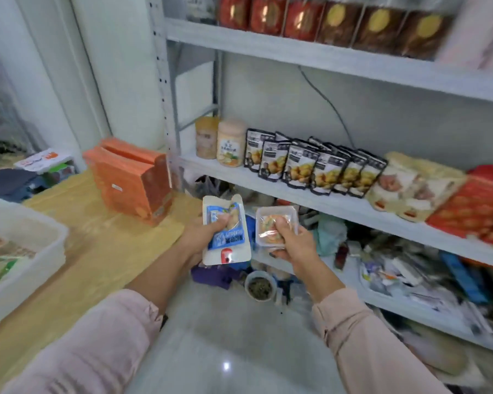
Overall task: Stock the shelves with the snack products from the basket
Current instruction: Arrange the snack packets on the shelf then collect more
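The left grip (202,237) pinches a blue pouch (228,243), the right grip (292,245) clasps a clear tray pack (279,217), both held low before the middle shelf (228,174). Best to stand each upright beside the black pouches (310,166), labels outward, one at a time.

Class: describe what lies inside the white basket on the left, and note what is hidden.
Inside the white basket lie flat snack packets printed orange and green. Its wall and the picture's edge hide the rest.
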